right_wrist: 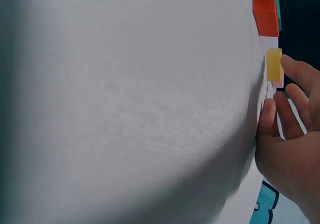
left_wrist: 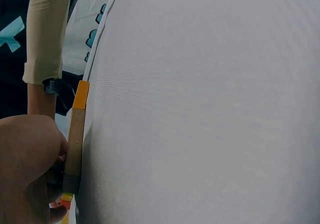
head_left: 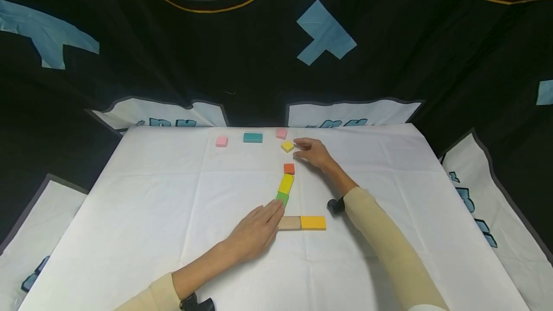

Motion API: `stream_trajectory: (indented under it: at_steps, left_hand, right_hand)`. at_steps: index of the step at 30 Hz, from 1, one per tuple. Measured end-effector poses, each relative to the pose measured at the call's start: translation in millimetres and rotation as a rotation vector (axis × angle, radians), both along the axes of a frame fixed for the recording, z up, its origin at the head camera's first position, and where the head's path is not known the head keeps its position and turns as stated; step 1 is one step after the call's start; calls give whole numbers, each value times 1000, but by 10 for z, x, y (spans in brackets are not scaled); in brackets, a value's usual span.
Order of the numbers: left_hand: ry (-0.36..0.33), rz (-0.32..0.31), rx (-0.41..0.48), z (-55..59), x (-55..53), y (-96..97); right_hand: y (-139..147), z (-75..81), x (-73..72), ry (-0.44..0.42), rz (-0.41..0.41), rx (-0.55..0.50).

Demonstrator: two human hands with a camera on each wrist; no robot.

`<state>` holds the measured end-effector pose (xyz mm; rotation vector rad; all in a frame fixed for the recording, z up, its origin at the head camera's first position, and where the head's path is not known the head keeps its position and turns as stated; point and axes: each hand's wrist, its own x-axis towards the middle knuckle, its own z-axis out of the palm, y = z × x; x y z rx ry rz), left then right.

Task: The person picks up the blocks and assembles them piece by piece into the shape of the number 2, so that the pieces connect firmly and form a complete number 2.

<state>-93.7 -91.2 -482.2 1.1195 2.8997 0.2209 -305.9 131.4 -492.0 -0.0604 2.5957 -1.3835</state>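
My left hand (head_left: pixel 256 230) lies with fairly straight fingers over the left end of a plain wooden block (head_left: pixel 290 223) and against a green block (head_left: pixel 282 197); part of both is hidden beneath it. An orange-yellow block (head_left: pixel 313 223) adjoins the wooden one on the right. Beyond the green block, a yellow block (head_left: pixel 285 184) and a red block (head_left: pixel 289 169) continue the line. Farther back, my right hand (head_left: pixel 314 151) is just right of a small yellow block (head_left: pixel 287 146), thumb and fingers parted; the right wrist view shows this yellow block (right_wrist: pixel 274 64) near the fingertips.
Along the table's far edge lie a pink block (head_left: pixel 222 141), a teal block (head_left: pixel 253 137) and another pink block (head_left: pixel 282 133). A white cloth (head_left: pixel 129 224) covers the table. Dark patterned fabric (head_left: pixel 194 61) hangs behind it.
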Motion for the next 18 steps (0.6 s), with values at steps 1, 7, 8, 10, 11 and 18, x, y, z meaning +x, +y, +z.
stream_trajectory:
  at_steps: [1,7,8,10,11,18]
  left_hand:
    - [2,0,3,2,0,-3]
    - [20,-4,18,2,-3,-15]
    - [21,-3,17,0,-4,-15]
    - [19,-3,15,-3,-4,-14]
    - [17,-3,12,-6,-5,-13]
    - [20,-5,7,-13,-1,-5]
  right_hand:
    - [-11,6,-8,-2,5,5]
    - [-50,67,-43,-7,26,42]
    - [-55,70,-50,-6,27,43]
    - [-61,72,-62,-8,29,48]
    - [-63,71,-68,-9,28,50]
    - [-53,86,-93,-32,35,59]
